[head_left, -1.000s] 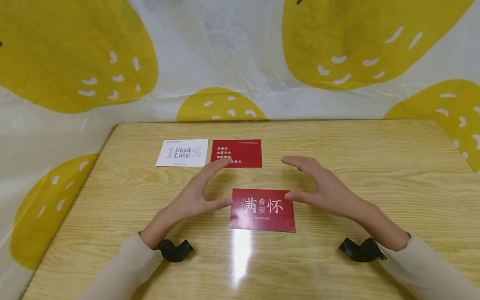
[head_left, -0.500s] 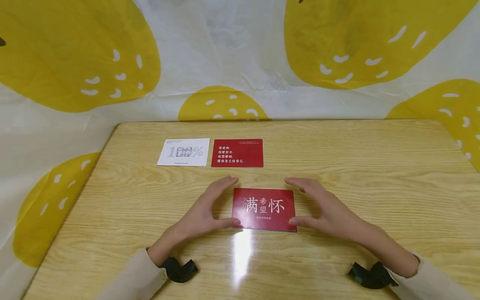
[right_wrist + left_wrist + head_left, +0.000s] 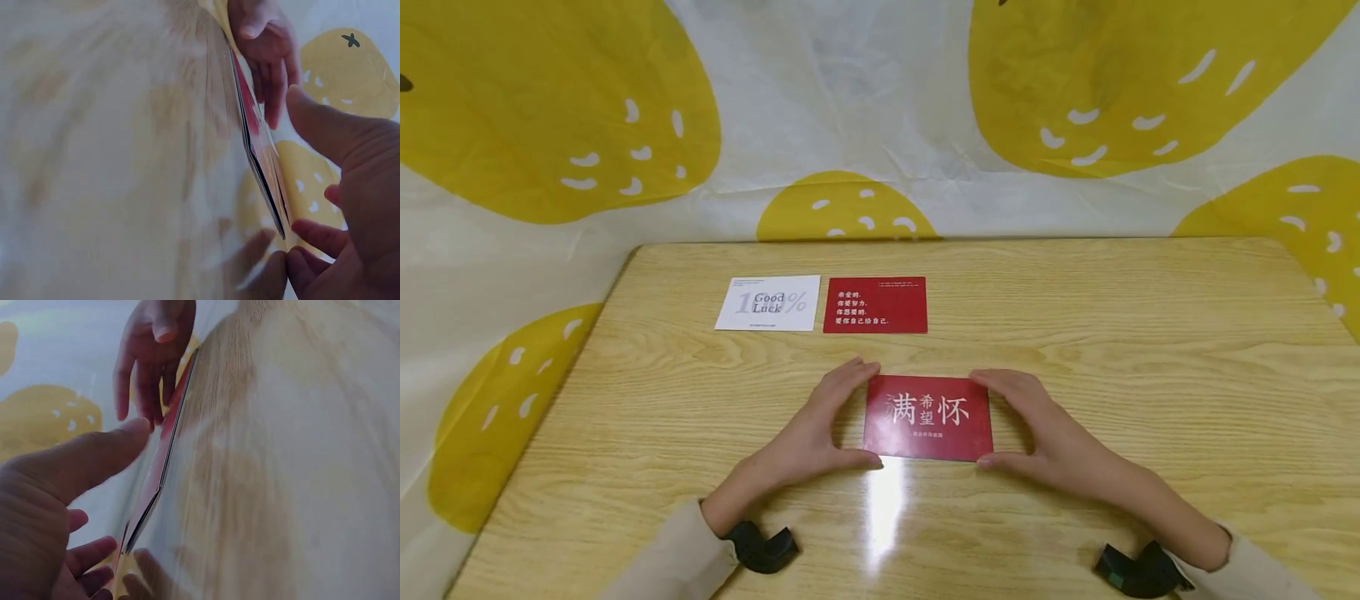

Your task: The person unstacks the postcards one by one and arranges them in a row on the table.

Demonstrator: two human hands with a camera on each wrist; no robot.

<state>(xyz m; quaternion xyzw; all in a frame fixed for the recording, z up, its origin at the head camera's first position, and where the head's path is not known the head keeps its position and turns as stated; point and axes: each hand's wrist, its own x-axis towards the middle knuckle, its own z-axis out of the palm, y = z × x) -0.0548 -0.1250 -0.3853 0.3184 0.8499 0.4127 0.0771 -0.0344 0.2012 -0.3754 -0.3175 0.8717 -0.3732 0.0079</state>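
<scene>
A red card (image 3: 928, 417) with white Chinese characters lies on the wooden table between both hands. From the wrist views its edge looks layered, like a small stack. My left hand (image 3: 820, 429) curves around the card's left side, fingertips at the far corner and thumb by the near corner. On the other side my right hand (image 3: 1045, 433) mirrors this, index fingertip at the far right corner, thumb at the near one. In the left wrist view the left thumb (image 3: 94, 459) shows a gap to the card; the right thumb (image 3: 325, 128) likewise stands off it in the right wrist view.
Farther back on the table (image 3: 1112, 308) lie a white "Good Luck" card (image 3: 767, 304) and, just right of it, another red card (image 3: 876, 305) with white text. A white cloth (image 3: 850, 108) with yellow shapes hangs behind the table's far edge.
Both hands have come nearer to the body and lower, from above the card to its left and right sides, fingertips now at its corners. The cards have stayed in place.
</scene>
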